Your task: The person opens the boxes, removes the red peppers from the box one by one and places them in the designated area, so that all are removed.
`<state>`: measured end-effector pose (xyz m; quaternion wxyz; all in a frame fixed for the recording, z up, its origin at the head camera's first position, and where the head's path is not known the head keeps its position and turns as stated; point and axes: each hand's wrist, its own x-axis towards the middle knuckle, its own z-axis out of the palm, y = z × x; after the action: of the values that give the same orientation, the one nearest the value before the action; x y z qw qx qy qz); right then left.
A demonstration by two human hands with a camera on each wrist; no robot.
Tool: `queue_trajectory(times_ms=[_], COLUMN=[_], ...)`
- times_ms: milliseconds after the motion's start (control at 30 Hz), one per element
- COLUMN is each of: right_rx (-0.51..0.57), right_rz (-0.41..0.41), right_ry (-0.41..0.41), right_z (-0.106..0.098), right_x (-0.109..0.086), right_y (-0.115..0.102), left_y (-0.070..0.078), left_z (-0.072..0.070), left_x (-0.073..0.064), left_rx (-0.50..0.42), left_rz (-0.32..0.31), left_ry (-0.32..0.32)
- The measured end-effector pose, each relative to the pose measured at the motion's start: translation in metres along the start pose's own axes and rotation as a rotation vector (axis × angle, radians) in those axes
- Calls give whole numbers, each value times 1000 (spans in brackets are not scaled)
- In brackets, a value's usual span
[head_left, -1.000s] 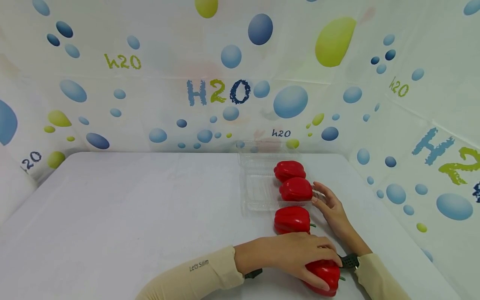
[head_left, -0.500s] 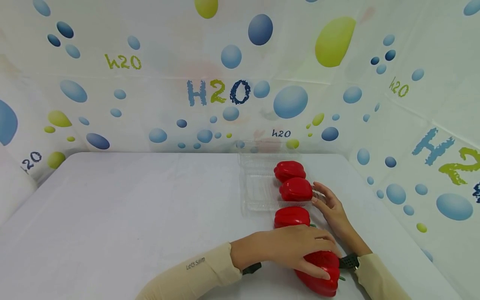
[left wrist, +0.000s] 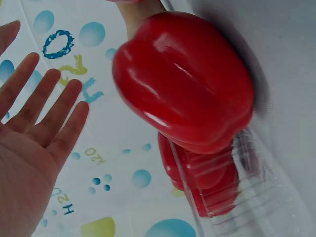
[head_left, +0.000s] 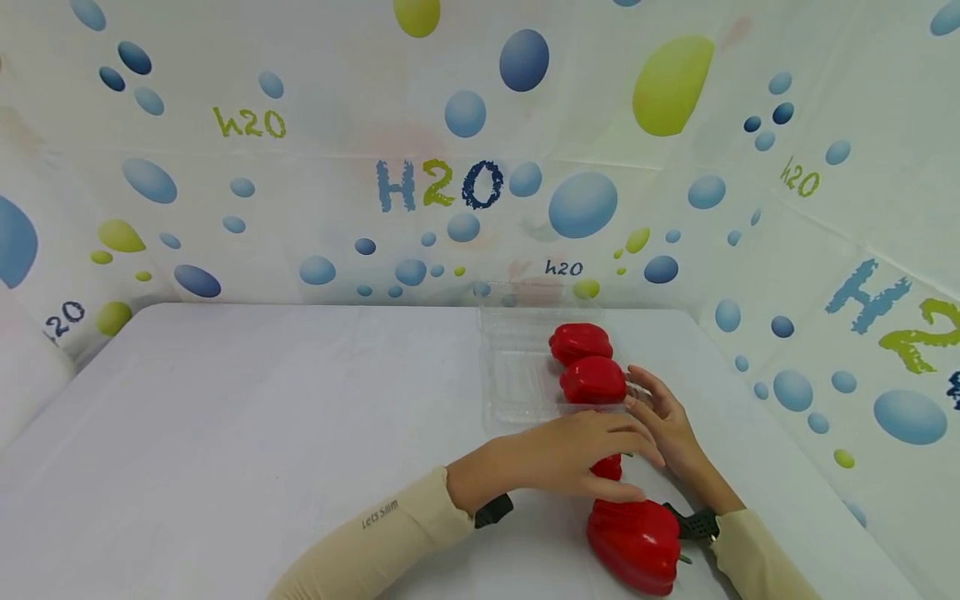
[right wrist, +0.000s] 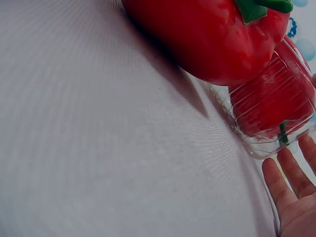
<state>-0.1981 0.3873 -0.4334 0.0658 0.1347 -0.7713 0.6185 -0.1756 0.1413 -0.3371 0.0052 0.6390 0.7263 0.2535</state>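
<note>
Fingers (left wrist: pixel 59 111) extend, unclenched: left hand (head_left: pixel 573 452) over red pepper (head_left: pixel 608 467), right hand (head_left: pixel 669 427) beside container (head_left: pixel 517 379).

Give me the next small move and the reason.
I'd probably lower the left hand and close it round the pepper just in front of the clear tray: that hand is open over it, and two peppers already lie in the tray.

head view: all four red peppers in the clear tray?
No, two peppers lie in the tray and the other two lie outside it.
</note>
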Motion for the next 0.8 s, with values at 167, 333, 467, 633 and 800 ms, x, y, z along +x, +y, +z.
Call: queue_trajectory(times_ms=[167,333,467,633,800], right_rx=[6,-12,-19,-12,-26], right_rz=[-11,-15,-6,7,13], right_ry=[-7,-10,-6,-1,2], right_z=[-1,-1,-1,-1,-1], right_x=[0,1,1,1,3], right_y=[0,-1,-1,-1,-1], left_y=[-10,-13,-17,-23,-29], left_z=[1,0,0,0,-3], left_x=[0,-1,-2,-4,-5], left_rx=[5,-31,-42,-59,-55], left_rz=[37,31,1,-68,-123], left_ry=[92,123,132,140,158])
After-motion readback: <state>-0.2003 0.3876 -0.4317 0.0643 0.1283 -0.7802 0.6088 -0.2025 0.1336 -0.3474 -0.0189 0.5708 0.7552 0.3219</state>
